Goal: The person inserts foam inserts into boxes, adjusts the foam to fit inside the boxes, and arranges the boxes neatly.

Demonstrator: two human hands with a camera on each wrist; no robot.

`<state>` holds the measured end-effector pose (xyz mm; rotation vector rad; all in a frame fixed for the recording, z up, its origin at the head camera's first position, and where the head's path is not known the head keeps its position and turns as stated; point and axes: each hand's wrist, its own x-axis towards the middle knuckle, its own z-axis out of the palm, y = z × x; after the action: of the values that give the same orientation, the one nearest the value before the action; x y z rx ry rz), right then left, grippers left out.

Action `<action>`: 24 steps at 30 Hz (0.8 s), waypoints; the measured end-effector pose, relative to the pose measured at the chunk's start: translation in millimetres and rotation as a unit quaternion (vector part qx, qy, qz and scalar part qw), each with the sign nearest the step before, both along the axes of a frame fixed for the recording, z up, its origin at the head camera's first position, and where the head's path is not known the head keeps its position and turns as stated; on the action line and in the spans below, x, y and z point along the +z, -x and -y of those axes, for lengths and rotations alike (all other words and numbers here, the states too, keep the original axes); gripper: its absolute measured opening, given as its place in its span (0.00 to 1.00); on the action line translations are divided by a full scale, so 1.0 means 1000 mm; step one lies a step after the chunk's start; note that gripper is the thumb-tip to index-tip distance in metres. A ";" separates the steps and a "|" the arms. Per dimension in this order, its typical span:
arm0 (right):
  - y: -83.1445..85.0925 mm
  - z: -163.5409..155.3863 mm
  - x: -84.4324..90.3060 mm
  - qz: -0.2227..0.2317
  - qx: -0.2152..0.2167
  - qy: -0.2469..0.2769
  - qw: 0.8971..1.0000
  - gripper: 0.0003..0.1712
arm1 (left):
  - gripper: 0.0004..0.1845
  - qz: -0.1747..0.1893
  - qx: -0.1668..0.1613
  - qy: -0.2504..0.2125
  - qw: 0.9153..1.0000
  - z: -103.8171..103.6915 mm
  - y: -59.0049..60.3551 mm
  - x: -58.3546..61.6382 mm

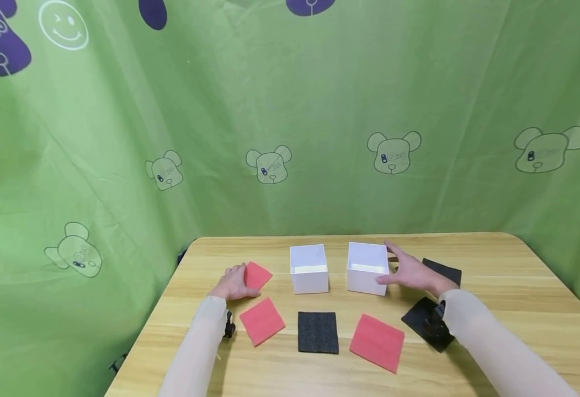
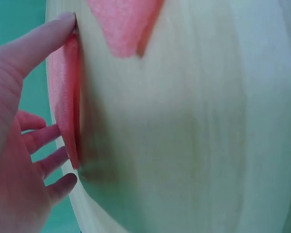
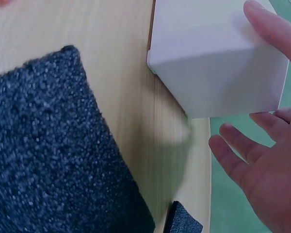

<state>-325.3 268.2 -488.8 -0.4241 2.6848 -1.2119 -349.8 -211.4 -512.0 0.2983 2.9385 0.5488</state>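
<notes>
Head view: left hand (image 1: 233, 282) rests relaxed fingers on a red foam square (image 1: 257, 275) at the worktop (image 1: 493, 325) left, while right hand (image 1: 411, 272), fingers spread, touches the nearer white box (image 1: 367, 268).

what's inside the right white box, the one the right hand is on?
The head view shows only white inner walls in the right open-topped white box. Its near wall hides the floor, so low contents cannot be ruled out. The right hand touches its outer side.

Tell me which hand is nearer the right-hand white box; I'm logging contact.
Right. The right hand is against the right white box, thumb on its front. The left hand is far off, on a red foam square.
</notes>
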 end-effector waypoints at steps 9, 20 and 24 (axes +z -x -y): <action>0.001 -0.003 -0.001 0.015 0.012 0.032 0.999 0.69 | 0.58 0.007 0.022 0.019 1.000 0.000 0.001 -0.001; 0.004 -0.005 -0.003 0.034 0.021 0.074 0.996 0.68 | 0.52 0.013 0.023 0.037 0.999 -0.004 -0.001 0.007; 0.003 -0.007 -0.003 0.040 0.026 0.088 0.995 0.67 | 0.51 0.015 0.018 0.034 0.999 -0.005 -0.002 0.005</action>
<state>-328.2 274.7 -492.1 -0.4555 2.4938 -1.4241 -348.1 -206.2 -506.8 0.2291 2.9306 0.4527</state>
